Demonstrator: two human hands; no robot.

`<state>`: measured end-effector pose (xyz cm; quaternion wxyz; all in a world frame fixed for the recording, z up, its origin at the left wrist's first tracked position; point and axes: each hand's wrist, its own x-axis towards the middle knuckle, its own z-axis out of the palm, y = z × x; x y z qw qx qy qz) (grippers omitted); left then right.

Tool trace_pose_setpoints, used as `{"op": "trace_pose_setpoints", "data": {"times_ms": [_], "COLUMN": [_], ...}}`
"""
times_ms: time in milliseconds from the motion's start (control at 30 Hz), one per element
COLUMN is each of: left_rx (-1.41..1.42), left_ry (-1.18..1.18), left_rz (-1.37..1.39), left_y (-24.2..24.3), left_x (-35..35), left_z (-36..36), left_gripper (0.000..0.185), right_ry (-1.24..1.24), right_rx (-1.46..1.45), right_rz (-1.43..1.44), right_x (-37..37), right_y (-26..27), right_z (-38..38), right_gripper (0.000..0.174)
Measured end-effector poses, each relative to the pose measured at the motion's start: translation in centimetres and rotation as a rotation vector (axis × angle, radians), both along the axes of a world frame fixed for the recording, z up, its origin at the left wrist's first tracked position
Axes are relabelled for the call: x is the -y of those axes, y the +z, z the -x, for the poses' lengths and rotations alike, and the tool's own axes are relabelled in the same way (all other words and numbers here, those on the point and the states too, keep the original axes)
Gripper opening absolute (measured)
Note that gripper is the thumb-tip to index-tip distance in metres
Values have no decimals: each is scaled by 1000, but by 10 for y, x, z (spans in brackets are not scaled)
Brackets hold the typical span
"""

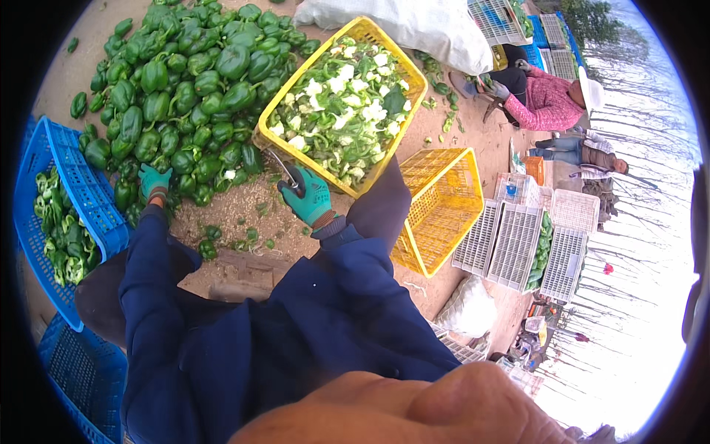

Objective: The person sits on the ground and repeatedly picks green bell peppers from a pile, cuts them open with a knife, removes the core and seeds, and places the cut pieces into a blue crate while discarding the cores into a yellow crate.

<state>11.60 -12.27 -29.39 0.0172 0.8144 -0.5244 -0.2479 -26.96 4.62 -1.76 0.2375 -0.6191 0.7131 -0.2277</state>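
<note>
My left hand (155, 182), in a green work glove, reaches to the near edge of a large heap of green bell peppers (186, 100); whether its fingers hold a pepper I cannot tell. In my right hand (307, 195), gloved alike, is a dark-handled knife (284, 168) with a curved metal blade pointing up and left. Just beyond this hand a yellow plastic crate (406, 147) holds pepper cores, stems and pale seed clusters. To the left, a tilted blue plastic crate (89, 186) contains cut green peppers (65, 236).
An empty yellow crate (438, 205) lies beside my right knee. A second blue crate (83, 377) stands at lower left. A white sack (396, 28) lies beyond the full crate. Stacked grey crates (513, 244), a seated co-worker (546, 100) and another person (591, 152) are at right.
</note>
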Motion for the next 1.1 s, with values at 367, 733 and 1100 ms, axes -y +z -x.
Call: {"op": "trace_pose_setpoints", "data": {"times_ms": [367,733,1100], "left_rx": [-1130,-1689,-1635], "left_ry": [323,-475,-548], "left_rz": [33,10,158], "left_y": [77,345,352], "left_x": [-31,-128,-166], "left_z": [3,110,147], "left_gripper": [40,78,77], "right_ry": [76,169,-3], "right_rx": [350,1174,1260], "right_rz": [101,41,-58], "right_x": [-6,-17,-67], "right_y": [6,82,98], "right_z": [-29,-71,-51], "right_gripper": [35,86,72]}}
